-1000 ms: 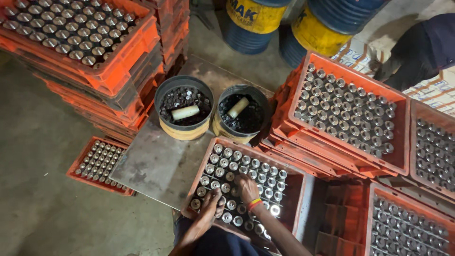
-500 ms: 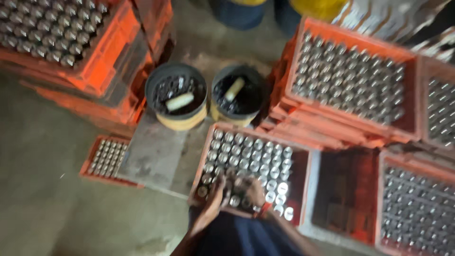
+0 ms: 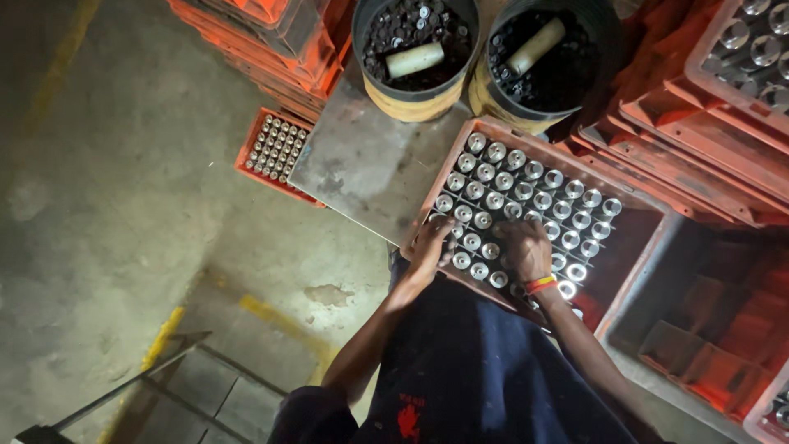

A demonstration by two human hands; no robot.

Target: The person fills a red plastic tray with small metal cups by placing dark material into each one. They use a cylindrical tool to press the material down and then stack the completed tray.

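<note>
An orange crate (image 3: 629, 251) holds rows of shiny metal cylinders (image 3: 526, 185) standing upright. My left hand (image 3: 431, 242) rests at the crate's near left corner, its fingers down on the cylinders there and blurred. My right hand (image 3: 522, 247), with a red and yellow wristband (image 3: 541, 285), is curled over cylinders in the near rows. Whether either hand grips a cylinder is hidden under the fingers. The right part of the crate has bare compartments.
The crate lies on a grey metal plate (image 3: 362, 164). Behind it stand two black buckets (image 3: 411, 103) (image 3: 501, 111) of small dark parts, each with a pale roll. A small crate of cylinders (image 3: 274, 148) sits on the floor; orange crates (image 3: 723, 99) are stacked right and behind.
The view has dropped closer over the crate and tilted toward the floor. Both hands stay on the crate's near rows, the left now at the near left corner.
</note>
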